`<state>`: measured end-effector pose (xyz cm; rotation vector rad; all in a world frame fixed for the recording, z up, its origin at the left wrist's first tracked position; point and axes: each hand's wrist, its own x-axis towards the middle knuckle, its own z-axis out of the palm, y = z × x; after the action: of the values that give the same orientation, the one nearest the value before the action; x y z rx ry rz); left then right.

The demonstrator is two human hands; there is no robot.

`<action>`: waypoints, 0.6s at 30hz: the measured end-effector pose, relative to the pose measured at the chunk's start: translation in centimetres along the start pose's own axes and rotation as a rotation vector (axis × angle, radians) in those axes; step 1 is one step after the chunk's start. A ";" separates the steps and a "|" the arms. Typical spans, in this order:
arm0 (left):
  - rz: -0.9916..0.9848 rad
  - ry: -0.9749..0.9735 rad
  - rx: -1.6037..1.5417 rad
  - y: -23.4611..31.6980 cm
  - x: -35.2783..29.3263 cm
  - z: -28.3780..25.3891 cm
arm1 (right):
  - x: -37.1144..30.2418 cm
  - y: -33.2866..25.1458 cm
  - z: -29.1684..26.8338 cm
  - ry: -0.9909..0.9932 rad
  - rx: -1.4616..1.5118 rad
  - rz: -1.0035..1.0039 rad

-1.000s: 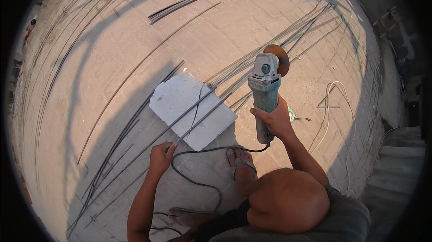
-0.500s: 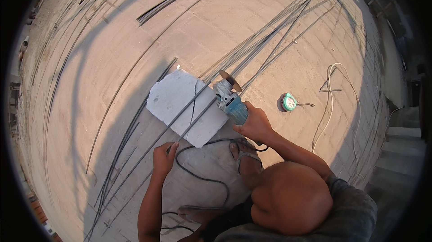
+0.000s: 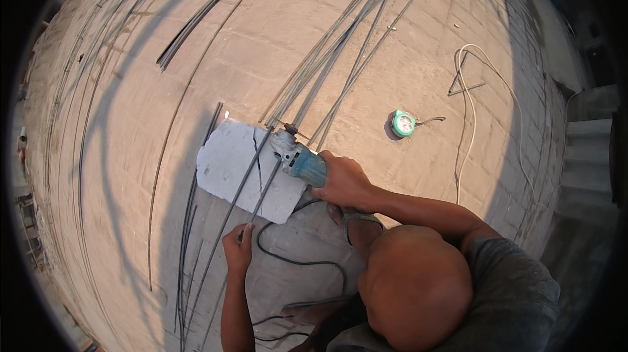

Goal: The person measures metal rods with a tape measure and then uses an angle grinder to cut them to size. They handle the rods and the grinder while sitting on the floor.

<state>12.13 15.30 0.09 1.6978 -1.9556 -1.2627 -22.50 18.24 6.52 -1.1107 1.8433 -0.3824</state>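
Note:
My right hand [image 3: 345, 182] is wrapped round the blue body of an angle grinder [image 3: 307, 165]. The grinder's grey head and thin disc sit over the metal rods by the upper right edge of a pale, cracked slab [image 3: 226, 162]. My left hand [image 3: 238, 246] is closed on a thin metal rod [image 3: 264, 196] just below the slab's lower edge. That rod runs up across the slab to the grinder's head, which hides its upper part. A second rod [image 3: 243, 176] lies beside it across the slab. Where the disc touches cannot be made out.
Long rods [image 3: 356, 31] fan out beyond the slab, and more rods [image 3: 185, 254] lie left. A green tape measure [image 3: 403, 123] rests to the right, near a white cable [image 3: 472, 113]. The black cord [image 3: 307, 262] loops beside a sandalled foot [image 3: 361, 229].
The grinder has come down and left toward the rods, and its disc has turned from broadside to nearly edge-on. My left hand keeps its grip on the rod. The whole view has shifted.

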 end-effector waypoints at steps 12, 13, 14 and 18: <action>-0.014 -0.006 0.020 -0.2 0.0 -0.1 | 0.5 0.3 0.5 -0.023 -0.040 -0.013; -0.015 -0.007 0.020 -0.1 -0.1 -0.1 | 0.5 0.2 0.4 -0.025 -0.033 -0.012; -0.014 -0.009 0.019 0.0 0.0 -0.1 | 0.5 0.1 0.4 -0.025 -0.027 -0.011; -0.012 -0.010 0.015 0.2 0.0 0.0 | 0.7 0.5 0.6 -0.020 -0.032 -0.011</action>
<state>12.00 15.30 0.20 1.7167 -1.9681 -1.2661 -22.39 18.05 5.56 -1.1428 1.8324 -0.3484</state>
